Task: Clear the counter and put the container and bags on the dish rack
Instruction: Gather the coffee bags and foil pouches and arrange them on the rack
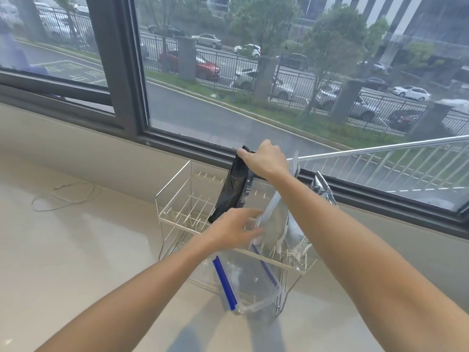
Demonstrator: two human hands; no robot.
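A white wire dish rack (175,199) stands on the counter by the window. My right hand (265,160) grips the top of a black bag (234,191), which hangs tilted into the rack. Silver-grey bags (291,222) stand upright in the rack's right side. My left hand (233,228) is blurred, fingers spread, over the rack's front edge next to a grey bag. Below it, a clear plastic container with blue trim (251,283) tilts against the rack's front; whether my left hand holds it is unclear.
The pale counter (76,250) stretches left, with a thin looped string (63,196) lying on it. A dark-framed window (121,72) runs along the back. A metal rod (380,148) crosses at the right, above the rack.
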